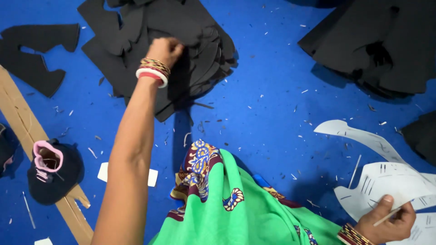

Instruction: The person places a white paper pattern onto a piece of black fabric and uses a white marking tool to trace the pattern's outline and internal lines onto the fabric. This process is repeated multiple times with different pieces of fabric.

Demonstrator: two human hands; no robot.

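My left hand (166,49), with red, gold and white bangles at the wrist, reaches far out and closes its fingers on a piece in a stack of black cut foam or fabric shapes (200,45) lying on the blue floor. My right hand (388,222) rests low at the right, gripping a white paper pattern (386,181) together with a thin pale stick (386,217). A second curved white pattern (359,136) lies just beyond it. Green patterned cloth (236,213) covers my knee in the middle foreground.
More black cut pieces lie at the top right (377,41), right edge (422,136) and upper left (36,54). A brown cardboard strip (27,131) runs along the left, beside a black shoe upper with pink lining (52,170). A small white card (152,177) lies nearby. Small scraps litter the floor.
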